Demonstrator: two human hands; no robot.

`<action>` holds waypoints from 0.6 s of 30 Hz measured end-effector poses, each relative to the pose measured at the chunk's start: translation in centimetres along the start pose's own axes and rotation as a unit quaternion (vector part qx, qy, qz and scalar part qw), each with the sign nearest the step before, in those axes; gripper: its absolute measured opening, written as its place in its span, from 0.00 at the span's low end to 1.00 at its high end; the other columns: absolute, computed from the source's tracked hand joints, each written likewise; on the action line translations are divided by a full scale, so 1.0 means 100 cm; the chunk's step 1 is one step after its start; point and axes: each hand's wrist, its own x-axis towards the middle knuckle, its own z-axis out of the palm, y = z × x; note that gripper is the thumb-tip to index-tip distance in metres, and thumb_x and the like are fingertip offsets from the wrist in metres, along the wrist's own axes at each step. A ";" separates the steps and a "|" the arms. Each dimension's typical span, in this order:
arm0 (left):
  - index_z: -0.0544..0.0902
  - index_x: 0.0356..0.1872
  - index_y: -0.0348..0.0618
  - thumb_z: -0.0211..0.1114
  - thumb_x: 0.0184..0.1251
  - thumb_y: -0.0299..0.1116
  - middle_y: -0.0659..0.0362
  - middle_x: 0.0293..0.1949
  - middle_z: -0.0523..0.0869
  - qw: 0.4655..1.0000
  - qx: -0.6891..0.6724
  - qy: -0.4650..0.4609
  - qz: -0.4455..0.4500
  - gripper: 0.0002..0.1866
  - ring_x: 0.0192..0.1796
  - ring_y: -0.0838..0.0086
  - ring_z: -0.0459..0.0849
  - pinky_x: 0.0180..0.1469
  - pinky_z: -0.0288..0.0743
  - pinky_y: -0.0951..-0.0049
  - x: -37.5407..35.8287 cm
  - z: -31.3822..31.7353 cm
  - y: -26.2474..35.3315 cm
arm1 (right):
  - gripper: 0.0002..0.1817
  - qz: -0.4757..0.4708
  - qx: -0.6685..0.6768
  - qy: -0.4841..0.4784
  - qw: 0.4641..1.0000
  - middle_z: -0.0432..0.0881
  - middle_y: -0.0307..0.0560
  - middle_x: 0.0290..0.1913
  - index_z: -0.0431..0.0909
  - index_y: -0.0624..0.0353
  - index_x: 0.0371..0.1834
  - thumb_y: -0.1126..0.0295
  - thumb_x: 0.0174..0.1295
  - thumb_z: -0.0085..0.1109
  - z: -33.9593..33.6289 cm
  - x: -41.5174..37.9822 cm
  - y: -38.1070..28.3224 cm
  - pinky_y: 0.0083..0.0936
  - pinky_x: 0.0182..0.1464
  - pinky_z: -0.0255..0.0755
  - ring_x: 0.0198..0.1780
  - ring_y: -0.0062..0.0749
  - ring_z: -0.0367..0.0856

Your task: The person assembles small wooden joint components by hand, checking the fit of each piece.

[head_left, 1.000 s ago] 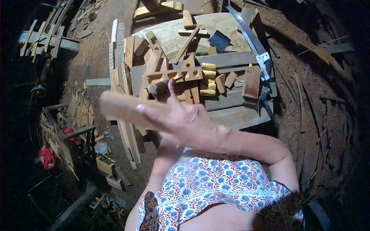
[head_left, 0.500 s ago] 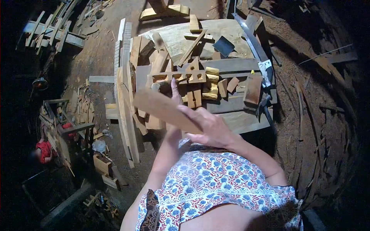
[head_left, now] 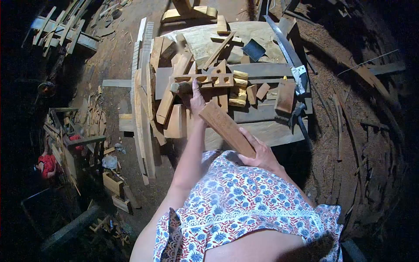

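Note:
My left hand [head_left: 195, 99] is wrapped round the wooden handle of a chisel [head_left: 176, 87], whose rounded butt sticks out to the left. The chisel lies low over a wooden piece with several cut holes [head_left: 224, 79]; its tip is hard to make out. In my right hand [head_left: 260, 155] is a long rectangular wooden block [head_left: 227, 130], gripped at its near end. The block slants up and left, its far end close to my left wrist.
On the workbench [head_left: 266, 135] lie offcuts, a yellowish grooved piece [head_left: 238, 89] and a dark sheet [head_left: 253, 50]. A handsaw [head_left: 281, 41], a brown block [head_left: 284, 97] and a hammer [head_left: 299, 111] are at the right. Long boards [head_left: 142, 96] line the left edge.
The wooden block has swung down and to the right with my right hand, baring the left wrist. My left hand, holding the chisel, has shifted slightly up, and the chisel handle lies flatter.

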 end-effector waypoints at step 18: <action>0.75 0.37 0.38 0.64 0.62 0.29 0.61 0.32 0.80 0.935 -0.233 0.071 0.257 0.08 0.34 0.76 0.77 0.38 0.71 0.73 0.005 -0.073 0.109 | 0.44 0.090 0.075 0.176 0.977 0.69 0.59 0.62 0.50 0.51 0.72 0.63 0.52 0.63 -0.008 -0.048 0.034 0.35 0.59 0.68 0.60 0.51 0.72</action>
